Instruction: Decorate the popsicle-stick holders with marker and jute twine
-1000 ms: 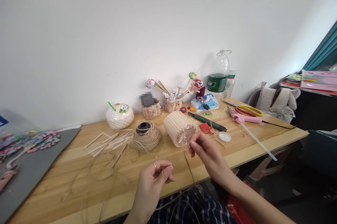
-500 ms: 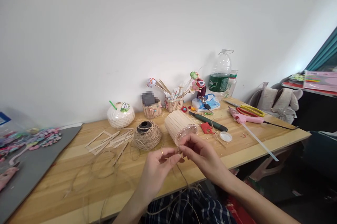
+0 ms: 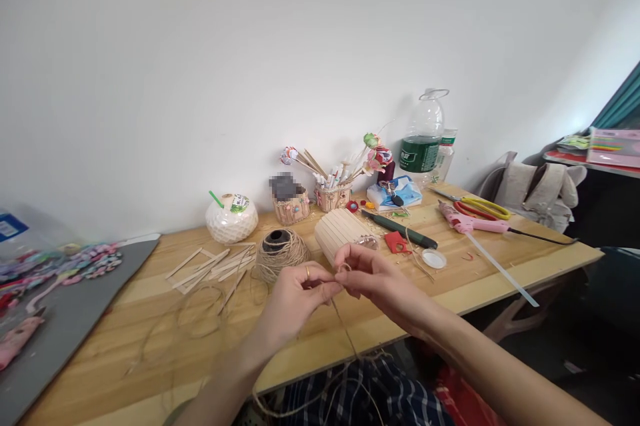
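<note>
Twine (image 3: 345,328) is held above the front part of the table (image 3: 305,353), just before a cylinder of wooden sticks (image 3: 339,233). It is pinched by the fingers of the left hand (image 3: 293,299) and the right hand (image 3: 385,285), which are drawn narrow on it and meet at the tips. A small loop is seen at the right fingertips; whether a knot is formed cannot be told. A strand is let down from the hands past the table's edge, onto dark checked cloth (image 3: 370,389), over which further loops are spread.

The cylinder is laid on its side, its clear end partly covered by the right hand. Behind the left hand is set a ball of twine (image 3: 285,258), with loose sticks (image 3: 203,269) scattered beside it. Farther back are placed a white round container (image 3: 231,223) with a green straw (image 3: 216,199) and two stick-covered pots (image 3: 333,198), the right one filled with pens (image 3: 335,176) and flowers (image 3: 371,141). Right of the cylinder are laid a dark green tool (image 3: 400,229), a red scrap (image 3: 397,243) and a white lid (image 3: 433,259); beyond them, a pink glue gun (image 3: 473,222) is rested near scissors (image 3: 485,208).
</note>
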### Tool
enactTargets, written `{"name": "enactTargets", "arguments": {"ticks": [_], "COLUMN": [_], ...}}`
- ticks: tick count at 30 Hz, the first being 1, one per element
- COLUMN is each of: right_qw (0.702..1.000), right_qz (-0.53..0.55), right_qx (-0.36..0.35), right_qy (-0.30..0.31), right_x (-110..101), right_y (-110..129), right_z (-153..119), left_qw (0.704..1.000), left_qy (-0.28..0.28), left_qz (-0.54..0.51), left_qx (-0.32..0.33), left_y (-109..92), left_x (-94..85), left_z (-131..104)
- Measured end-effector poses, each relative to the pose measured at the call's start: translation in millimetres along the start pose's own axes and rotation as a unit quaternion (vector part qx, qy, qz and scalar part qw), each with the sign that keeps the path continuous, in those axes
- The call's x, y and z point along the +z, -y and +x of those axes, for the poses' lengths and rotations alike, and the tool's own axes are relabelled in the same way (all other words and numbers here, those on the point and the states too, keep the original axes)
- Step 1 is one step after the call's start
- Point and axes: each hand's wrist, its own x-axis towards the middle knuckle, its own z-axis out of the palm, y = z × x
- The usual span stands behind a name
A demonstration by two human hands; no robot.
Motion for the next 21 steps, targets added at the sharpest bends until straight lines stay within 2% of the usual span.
{"name": "enactTargets", "arguments": {"ticks": [4, 6, 8, 10, 12, 14, 16, 18, 21], "right_qw": [0.991, 0.996, 0.988, 0.939, 0.863, 0.797, 0.765, 0.768, 0.819], "right_qz": [0.064, -0.008, -0.151, -0.319, -0.454, -0.536, -0.575, -0.584, -0.542], "right_qx": [0.117, 0.088, -0.014, -0.129, -0.217, -0.27, -0.285, -0.257, -0.179], "right_qy": [0.031, 0.023, 0.001, -0.028, -0.05, -0.058, -0.06, -0.061, -0.053], "right_x": [-7.7, -10.3, -11.0, -11.1, -12.1, -14.3, -16.7, -18.7, -21.7], "right_y": [14.5, 17.7, 18.2, 17.8, 18.2, 20.1, 23.2, 26.4, 28.5], "right_z": [5.5, 7.6, 9.7, 12.2, 15.5, 19.4, 23.0, 25.6, 28.8], "left_qw": [0.998, 0.997, 0.996, 0.994, 0.992, 0.988, 0.983, 0.979, 0.975], "left_qy": [0.011, 0.025, 0.04, 0.053, 0.056, 0.05, 0.051, 0.057, 0.063], "left_qz": [0.057, 0.076, 0.073, 0.038, -0.015, -0.069, -0.108, -0.134, -0.16], "left_qx": [0.016, 0.0, -0.041, -0.083, -0.111, -0.127, -0.136, -0.141, -0.14], "left_y": [-10.0, -13.4, -14.8, -14.2, -12.1, -8.9, -5.9, -4.4, -5.3], "left_x": [-7.5, -10.4, -12.8, -15.2, -17.8, -20.3, -21.7, -21.6, -19.0], "left_z": [6.3, 9.4, 14.4, 21.4, 29.3, 36.5, 42.5, 47.2, 52.9]}}
